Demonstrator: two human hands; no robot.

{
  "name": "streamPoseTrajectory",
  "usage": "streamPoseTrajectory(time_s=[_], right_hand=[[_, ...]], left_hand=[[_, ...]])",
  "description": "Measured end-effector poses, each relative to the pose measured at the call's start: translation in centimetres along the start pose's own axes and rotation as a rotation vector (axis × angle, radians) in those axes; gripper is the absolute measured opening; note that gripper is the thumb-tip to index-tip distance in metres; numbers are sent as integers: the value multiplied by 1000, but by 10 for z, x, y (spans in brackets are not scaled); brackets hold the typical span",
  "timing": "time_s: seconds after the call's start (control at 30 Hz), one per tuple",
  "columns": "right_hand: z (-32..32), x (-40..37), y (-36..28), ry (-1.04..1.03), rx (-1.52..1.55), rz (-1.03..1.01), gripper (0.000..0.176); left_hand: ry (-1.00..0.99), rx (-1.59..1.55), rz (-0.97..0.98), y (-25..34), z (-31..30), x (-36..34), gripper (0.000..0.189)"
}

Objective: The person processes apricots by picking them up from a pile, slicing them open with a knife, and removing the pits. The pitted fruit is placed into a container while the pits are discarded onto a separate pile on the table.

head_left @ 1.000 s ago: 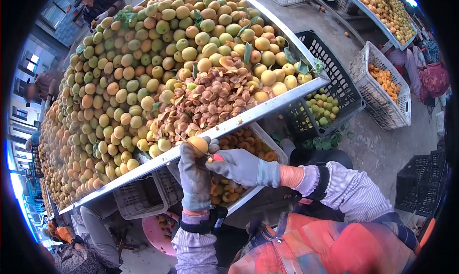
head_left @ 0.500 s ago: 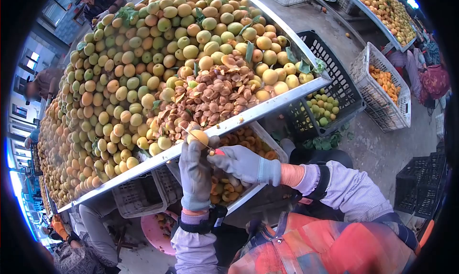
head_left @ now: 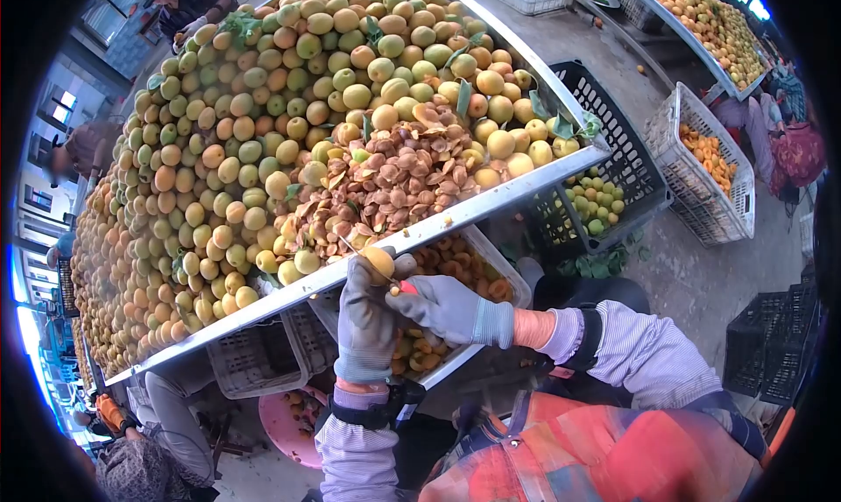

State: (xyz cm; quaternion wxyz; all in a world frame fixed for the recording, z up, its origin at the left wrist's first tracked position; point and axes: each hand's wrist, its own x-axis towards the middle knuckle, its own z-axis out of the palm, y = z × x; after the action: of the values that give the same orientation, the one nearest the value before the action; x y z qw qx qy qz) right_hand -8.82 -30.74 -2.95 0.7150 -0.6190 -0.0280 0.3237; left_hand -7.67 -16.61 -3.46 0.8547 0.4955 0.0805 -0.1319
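Apricot point(head_left: 378, 263) sits upper end of left hand point(head_left: 363, 314), fingers curled round it; right hand point(head_left: 438, 307), closed on red-handled knife point(head_left: 405, 287), is at its lower right. 2 hands adjacent; blade slants up-left across fruit.

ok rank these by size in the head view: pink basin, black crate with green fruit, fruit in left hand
1. Black crate
2. Pink basin, partly hidden
3. Fruit in left hand, the smallest
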Motion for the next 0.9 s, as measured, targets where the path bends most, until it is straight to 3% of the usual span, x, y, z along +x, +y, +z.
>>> streamPoseTrajectory(time_s=[0.23, 0.3, 0.33, 0.4, 0.43, 0.47, 0.53, 0.63, 0.67, 0.73, 0.77, 0.9], right_hand=[[3, 14, 29, 4, 37, -123, 46], [9, 16, 30, -49, 319, -156, 44], [9, 14, 27, -50, 318, -155, 44], [7, 5, 12, 22, 174, 35, 40], [6, -2, -3, 12, 124, 105, 27], [6, 1, 2, 18, 127, 111, 27], [9, 11, 6, 0, 171, 16, 26], [13, 8, -4, 3, 250, -21, 26], [15, 7, -11, -19, 317, -70, 27], [7, 0, -33, 45, 289, -87, 35], [0, 0, -38, 64, 237, -107, 36], [-11, -7, -49, 86, 219, -89, 39]], left_hand=[[73, -154, -137, 13, 12, -6, 59], [81, -130, -107, 10, 10, -4, 59], [86, -103, -78, 9, 8, -4, 60], [78, -107, -85, 9, 8, -3, 60], [109, -98, -65, 10, 9, -4, 60], [143, -88, -50, 10, 11, -7, 61], [155, -81, -59, 13, 11, -8, 61], [-102, -314, -83, 10, -21, -1, 58], [-98, -308, -74, 15, -18, -2, 58], [140, -521, -138, 23, -9, -7, 53], [0, -466, -47, 19, -12, -7, 52], [38, -472, -39, 25, 14, -10, 51]])
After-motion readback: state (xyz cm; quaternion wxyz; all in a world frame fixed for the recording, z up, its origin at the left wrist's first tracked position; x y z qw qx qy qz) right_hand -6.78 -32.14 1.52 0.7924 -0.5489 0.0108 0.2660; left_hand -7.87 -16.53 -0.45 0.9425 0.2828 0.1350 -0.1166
